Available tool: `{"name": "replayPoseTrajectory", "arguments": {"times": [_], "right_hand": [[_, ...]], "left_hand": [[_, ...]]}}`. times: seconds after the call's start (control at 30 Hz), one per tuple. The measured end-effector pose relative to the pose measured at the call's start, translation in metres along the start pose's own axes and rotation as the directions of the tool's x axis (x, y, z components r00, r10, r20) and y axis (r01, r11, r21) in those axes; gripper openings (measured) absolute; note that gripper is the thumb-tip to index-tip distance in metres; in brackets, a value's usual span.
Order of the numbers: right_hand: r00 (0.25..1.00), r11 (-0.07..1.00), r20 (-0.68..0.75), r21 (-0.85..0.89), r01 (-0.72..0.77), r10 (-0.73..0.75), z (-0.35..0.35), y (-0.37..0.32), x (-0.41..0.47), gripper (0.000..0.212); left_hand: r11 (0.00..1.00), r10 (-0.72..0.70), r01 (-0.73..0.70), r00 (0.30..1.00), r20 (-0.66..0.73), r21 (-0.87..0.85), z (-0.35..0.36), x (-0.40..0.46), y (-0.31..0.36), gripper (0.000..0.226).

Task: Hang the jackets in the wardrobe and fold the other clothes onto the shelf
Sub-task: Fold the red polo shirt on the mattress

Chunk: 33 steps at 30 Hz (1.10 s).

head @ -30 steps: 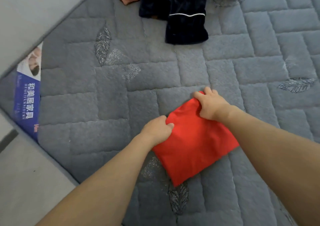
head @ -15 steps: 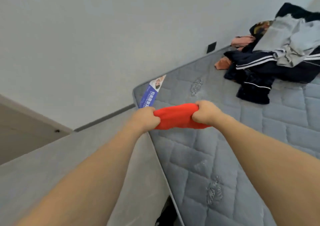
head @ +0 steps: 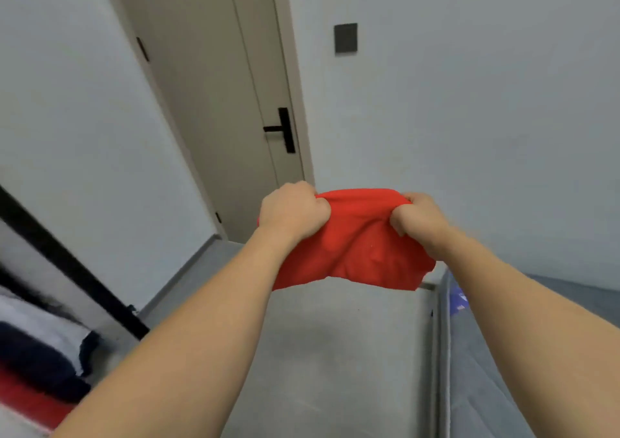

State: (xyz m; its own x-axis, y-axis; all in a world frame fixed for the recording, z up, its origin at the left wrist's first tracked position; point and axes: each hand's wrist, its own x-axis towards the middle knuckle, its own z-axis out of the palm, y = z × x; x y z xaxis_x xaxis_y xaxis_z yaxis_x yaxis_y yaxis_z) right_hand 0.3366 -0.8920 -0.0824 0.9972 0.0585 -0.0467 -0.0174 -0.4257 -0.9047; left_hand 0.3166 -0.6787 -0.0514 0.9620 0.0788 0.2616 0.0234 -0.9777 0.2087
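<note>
I hold the folded red garment (head: 352,246) up in front of me with both hands, clear of the floor (head: 335,353) and out ahead of my chest. My left hand (head: 292,211) has its grip closed tight on the upper left corner, fingers curled over the cloth so that the edge bunches under my knuckles. My right hand (head: 419,219) grips the upper right corner the same way, closed into a fist with the fabric pinched inside it. The top edge of the garment runs between my two fists in a short, slightly humped line, and the rest hangs down below them, so the bulk of the cloth sits beneath and between my wrists.

The garment is plain bright red, with no print or trim that I can see. It is a compact bundle, wider than it is deep, and its face is rumpled with soft creases that fan out from each fist. The lower edge sags unevenly, lower on the right side, where a corner juts out past my right forearm.

Behind the cloth stands a closed beige door (head: 214,102) with a black handle (head: 283,130), set in a pale wall that carries a dark switch plate (head: 345,38). At the lower left, blurred, lies a stack of folded clothes (head: 37,353) in white, navy and red. The grey mattress edge (head: 469,353) runs along the lower right.
</note>
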Motion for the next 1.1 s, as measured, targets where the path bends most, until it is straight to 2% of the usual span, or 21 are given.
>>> {"name": "replayPoseTrajectory", "arguments": {"times": [0.1, 0.2, 0.33, 0.4, 0.47, 0.6, 0.67, 0.83, 0.93, 1.03, 1.1], "right_hand": [[0.954, 0.999, 0.299, -0.024, 0.037, -0.028, 0.06, -0.073, -0.021, 0.018], [0.859, 0.992, 0.504, -0.032, 0.12, -0.088, 0.126, -0.143, -0.051, 0.024], [0.711, 0.955, 0.67, -0.01, 0.296, -0.213, 0.213, -0.224, -0.102, 0.026], [0.652, 0.931, 0.72, -0.02, 0.364, -0.239, 0.251, -0.257, -0.128, 0.023], [0.604, 0.903, 0.753, -0.028, 0.428, -0.262, 0.284, -0.285, -0.153, 0.018], [0.515, 0.859, 0.789, 0.03, 0.511, -0.334, 0.344, -0.339, -0.195, 0.02], [0.473, 0.837, 0.797, 0.072, 0.543, -0.376, 0.372, -0.368, -0.212, 0.021], [0.375, 0.775, 0.793, 0.184, 0.605, -0.481, 0.435, -0.438, -0.242, 0.016], [0.321, 0.721, 0.771, 0.244, 0.648, -0.549, 0.479, -0.48, -0.255, 0.013], [0.227, 0.647, 0.763, 0.307, 0.698, -0.606, 0.53, -0.519, -0.267, 0.02], [0.194, 0.606, 0.743, 0.333, 0.723, -0.64, 0.574, -0.546, -0.271, 0.018]], "left_hand": [[0.977, -0.201, 0.203, 0.979, -0.039, 0.057, -0.067, -0.033, -0.072, 0.034], [0.917, -0.387, 0.393, 0.918, -0.086, 0.072, -0.129, -0.08, -0.149, 0.044], [0.806, -0.571, 0.589, 0.799, -0.189, 0.059, -0.199, -0.157, -0.234, 0.05], [0.745, -0.637, 0.664, 0.734, -0.237, 0.055, -0.226, -0.196, -0.265, 0.058], [0.693, -0.676, 0.719, 0.677, -0.292, 0.063, -0.251, -0.233, -0.292, 0.055], [0.589, -0.719, 0.799, 0.586, -0.374, 0.118, -0.301, -0.289, -0.333, 0.022], [0.523, -0.733, 0.842, 0.524, -0.435, 0.133, -0.325, -0.308, -0.353, 0.012], [0.377, -0.708, 0.911, 0.399, -0.583, 0.165, -0.383, -0.332, -0.412, 0.011], [0.312, -0.646, 0.924, 0.376, -0.664, 0.22, -0.412, -0.35, -0.459, 0.017], [0.226, -0.547, 0.924, 0.381, -0.745, 0.307, -0.436, -0.363, -0.51, 0.019], [0.163, -0.476, 0.92, 0.391, -0.788, 0.358, -0.453, -0.368, -0.551, 0.018]]}}
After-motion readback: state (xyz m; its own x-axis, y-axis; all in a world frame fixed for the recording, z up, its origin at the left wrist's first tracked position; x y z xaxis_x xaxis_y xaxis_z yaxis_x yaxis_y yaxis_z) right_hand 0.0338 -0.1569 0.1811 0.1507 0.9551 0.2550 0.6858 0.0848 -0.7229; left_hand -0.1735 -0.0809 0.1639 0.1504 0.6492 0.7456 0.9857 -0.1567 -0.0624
